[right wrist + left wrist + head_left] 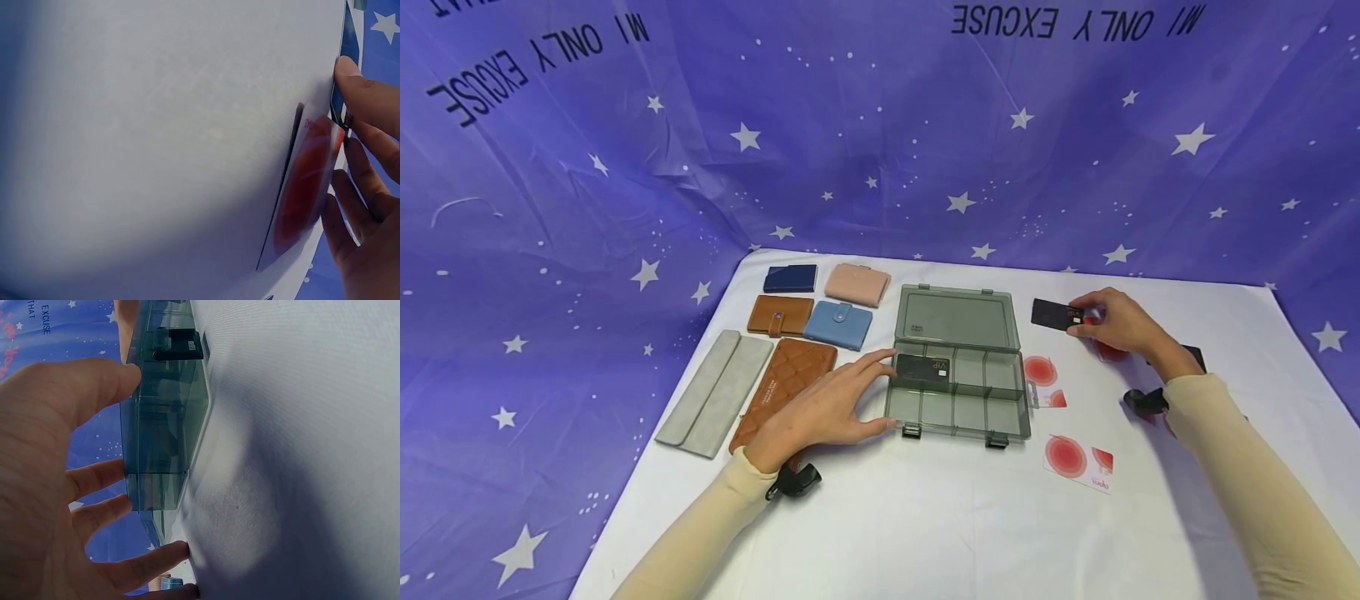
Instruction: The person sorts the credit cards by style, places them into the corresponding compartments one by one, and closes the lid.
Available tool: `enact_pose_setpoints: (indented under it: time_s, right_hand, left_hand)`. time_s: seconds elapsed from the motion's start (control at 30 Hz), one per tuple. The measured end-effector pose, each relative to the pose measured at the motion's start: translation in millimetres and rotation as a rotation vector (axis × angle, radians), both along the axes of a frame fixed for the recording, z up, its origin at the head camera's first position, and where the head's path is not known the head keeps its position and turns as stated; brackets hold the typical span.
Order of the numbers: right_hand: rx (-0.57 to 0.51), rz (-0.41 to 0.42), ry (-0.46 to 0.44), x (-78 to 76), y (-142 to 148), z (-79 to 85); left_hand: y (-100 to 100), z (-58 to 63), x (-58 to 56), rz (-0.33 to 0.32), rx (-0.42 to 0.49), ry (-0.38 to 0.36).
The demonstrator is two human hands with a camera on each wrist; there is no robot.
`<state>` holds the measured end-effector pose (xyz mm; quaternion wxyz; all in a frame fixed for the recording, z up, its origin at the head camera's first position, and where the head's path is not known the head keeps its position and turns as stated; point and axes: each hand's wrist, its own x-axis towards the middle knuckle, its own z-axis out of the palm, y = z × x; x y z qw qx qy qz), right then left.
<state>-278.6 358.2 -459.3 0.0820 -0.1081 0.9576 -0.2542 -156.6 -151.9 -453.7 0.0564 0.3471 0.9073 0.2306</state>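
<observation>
My right hand (1112, 321) pinches a black VIP card (1051, 314) by its right end, at the back right of the white table. Under that hand lies a red-and-white card (306, 187), partly hidden by it in the head view. A grey-green clear plastic compartment box (955, 433) stands with its lid (958, 317) swung back. Another black VIP card (917, 368) lies in the box's back left compartments. My left hand (827, 404) has its fingers spread along the box's left side; the thumb touches its front left corner.
Left of the box lie a grey wallet (715, 392), a brown quilted wallet (793, 371), a tan wallet (771, 315), a blue one (841, 325), a pink one (857, 284) and a navy one (790, 277). Red-and-white cards (1078, 461) lie right of it. A starry purple cloth (925, 167) hangs behind.
</observation>
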Motion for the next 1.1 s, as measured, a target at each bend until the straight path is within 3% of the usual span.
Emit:
enact_pose_setpoints:
  time_s: [0.33,0.83,1.1]
  right_hand:
    - [-0.031,0.027,0.108,0.8,2.3,-3.9]
    - [-0.109,-0.076,0.117,3.9,-7.2,-5.7]
    - [-0.219,-0.115,0.176,8.5,-16.1,3.2]
  left_hand:
    - [0.2,1.0,0.2,-0.004,0.003,0.0]
    - [1.4,-0.5,0.2,-0.016,0.008,0.019]
    - [-1.0,-1.1,0.7,-0.006,0.001,0.009]
